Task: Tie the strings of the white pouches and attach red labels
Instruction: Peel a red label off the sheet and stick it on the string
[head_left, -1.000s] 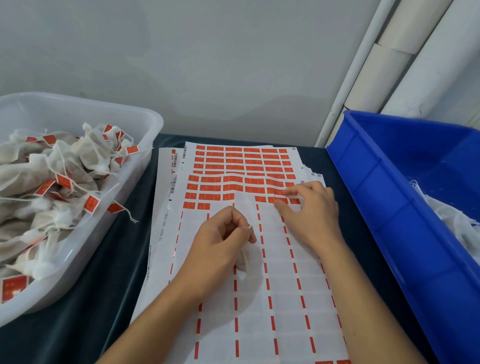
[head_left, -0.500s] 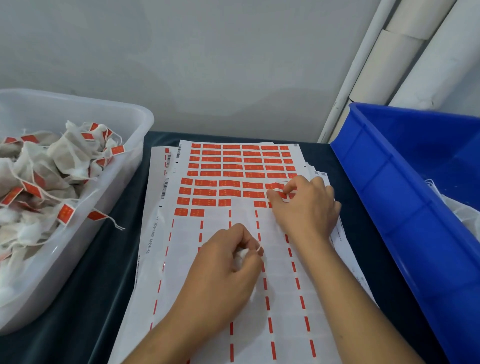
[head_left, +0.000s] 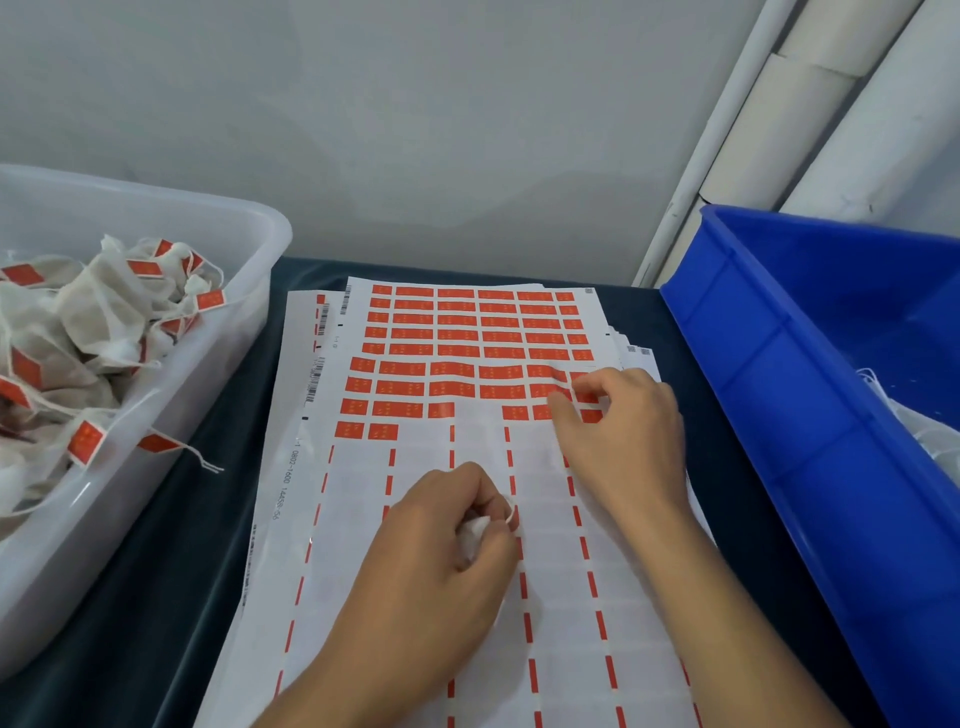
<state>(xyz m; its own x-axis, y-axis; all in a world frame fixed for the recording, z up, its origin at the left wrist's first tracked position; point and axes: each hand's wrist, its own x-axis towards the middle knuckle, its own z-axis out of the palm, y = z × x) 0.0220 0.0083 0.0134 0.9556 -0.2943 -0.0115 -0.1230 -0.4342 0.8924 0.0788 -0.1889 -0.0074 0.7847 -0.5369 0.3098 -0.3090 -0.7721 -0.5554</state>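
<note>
At far left a translucent white plastic tub holds the finished pouches: a heap of white mesh drawstring pouches, each carrying a small red rectangular label; the heap is too tangled to count, though roughly a dozen labels show. One labelled string end hangs over the tub's rim onto the dark cloth-covered table.

At centre lies a stack of white backing sheets, at least three by their offset edges. The top sheet keeps eight full rows and one short row of unpeeled red stickers; its lower part is stripped down to five dashed red columns.

The person's left hand, resting on the bare part of the sheet, has its fingers curled closed round one small white pouch, of which only a crumpled corner shows; its string cannot be made out.

The person's right hand has thumb and forefinger pressed together on a red sticker at the right of the lower rows.

The step in hand appears to be peeling one label. It is best lifted from a corner at a shallow angle, so that it neither tears nor curls.

At right stands one blue plastic crate, with white fabric and strings visible inside, number indeterminate.
</note>
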